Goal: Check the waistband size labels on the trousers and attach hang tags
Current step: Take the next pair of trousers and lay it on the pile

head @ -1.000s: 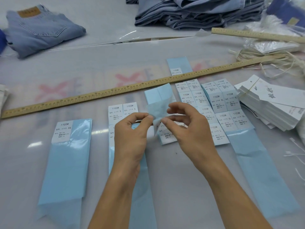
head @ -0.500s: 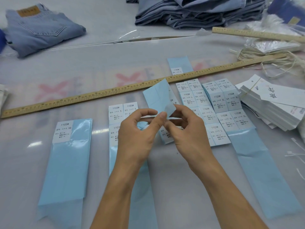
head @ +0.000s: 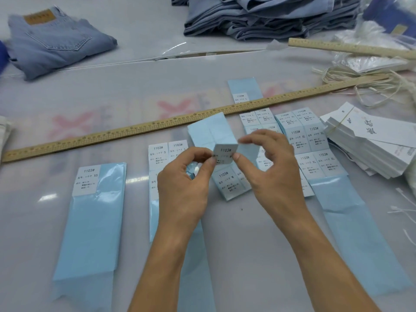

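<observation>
Here, both hands work one small sticker above the worktop [head: 225,70]. Left hand [head: 184,179] pinches the left edge of the white size sticker [head: 225,154] between thumb and forefinger; right hand [head: 273,167] pinches its right edge with the thumb, remaining fingers loosely arched. Print reads "1103#"; the size letter is covered by fingers, so cannot tell it. The sticker looks to be curling off the pale blue backing strip [head: 213,136], which tilts up behind it. Probably the two-handed pinch keeps the adhesive face from folding onto itself.

Sheets lie in a row by size, left to right: XS sheet [head: 90,210], S sheet [head: 167,154] partly under the left hand, M stickers [head: 227,181] directly below the grip, then L and XL sheets [head: 308,140]. This order likely makes a size quick to find.

Stack of hang tags [head: 369,152] sits just right of the XL sheets, within reach. Trousers: one folded pair [head: 58,41] far left, a pile [head: 258,16] at the far edge, well apart from the hands. Long wooden ruler [head: 157,127] crosses between stickers and denim. Loose cord [head: 360,82] at far right.

Judgement: sticker prep stage; no tag attached to trousers yet.
</observation>
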The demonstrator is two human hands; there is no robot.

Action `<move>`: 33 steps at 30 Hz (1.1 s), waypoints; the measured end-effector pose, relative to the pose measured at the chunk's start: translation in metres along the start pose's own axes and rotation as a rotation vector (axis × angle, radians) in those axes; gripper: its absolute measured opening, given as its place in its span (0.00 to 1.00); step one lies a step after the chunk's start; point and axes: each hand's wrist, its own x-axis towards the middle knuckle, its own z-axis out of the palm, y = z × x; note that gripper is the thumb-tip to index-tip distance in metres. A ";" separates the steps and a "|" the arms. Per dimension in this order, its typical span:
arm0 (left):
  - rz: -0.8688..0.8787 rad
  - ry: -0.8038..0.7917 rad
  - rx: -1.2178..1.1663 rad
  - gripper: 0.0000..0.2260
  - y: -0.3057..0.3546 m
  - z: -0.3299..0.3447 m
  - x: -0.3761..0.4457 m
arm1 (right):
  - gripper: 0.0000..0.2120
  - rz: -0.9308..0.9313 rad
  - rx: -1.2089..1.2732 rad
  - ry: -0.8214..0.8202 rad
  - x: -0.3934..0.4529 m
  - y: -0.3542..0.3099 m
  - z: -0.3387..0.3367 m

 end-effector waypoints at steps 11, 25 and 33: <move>0.367 0.139 0.364 0.08 0.013 0.005 -0.012 | 0.07 -0.023 0.155 -0.124 -0.003 -0.006 0.005; 0.439 0.134 0.375 0.11 0.009 0.003 -0.010 | 0.08 -0.290 -0.028 -0.079 -0.003 -0.002 0.007; 0.435 0.156 0.374 0.08 0.009 0.004 -0.011 | 0.09 -0.256 -0.046 -0.094 -0.004 -0.002 0.006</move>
